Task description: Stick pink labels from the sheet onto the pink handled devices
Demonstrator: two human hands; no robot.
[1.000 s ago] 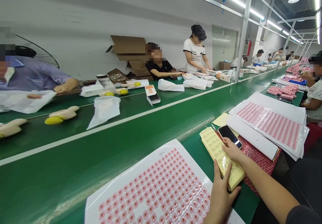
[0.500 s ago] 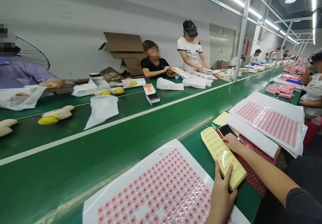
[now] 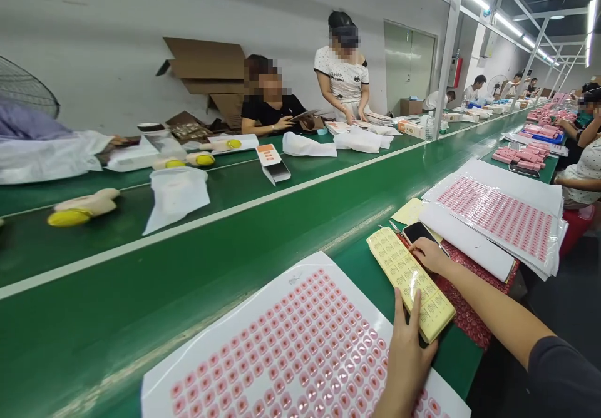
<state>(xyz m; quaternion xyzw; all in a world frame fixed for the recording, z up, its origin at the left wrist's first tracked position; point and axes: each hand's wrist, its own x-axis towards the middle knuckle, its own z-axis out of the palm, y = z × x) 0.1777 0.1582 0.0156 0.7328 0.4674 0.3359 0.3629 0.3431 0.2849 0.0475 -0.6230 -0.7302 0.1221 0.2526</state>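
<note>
A thick stack of yellow label sheets (image 3: 399, 261), printed in a grid of small dark text, lies slanted in front of me. My left hand (image 3: 409, 350) grips its near end, with fingers over the top and the thumb at the side. My right hand (image 3: 431, 256) is closed at the stack's right edge, fingertips bent against it. Left of the stack lies a large white sheet (image 3: 225, 336) with rows of pink stickers, a few of them gone. A phone (image 3: 417, 233) rests just beyond my right hand, partly covered by it.
Pink-sticker sheets (image 3: 498, 211) are piled at the right on red bubble wrap (image 3: 467, 315). A green conveyor belt (image 3: 263, 236) runs along the far side, carrying an open box (image 3: 273, 164) and white pouches (image 3: 176, 193). Several co-workers (image 3: 342, 80) are at the line.
The view has shifted slightly, with nearby things now further left. Both my hands keep their places on the label stack. Across the belt, a seated co-worker now holds up a flat item.
</note>
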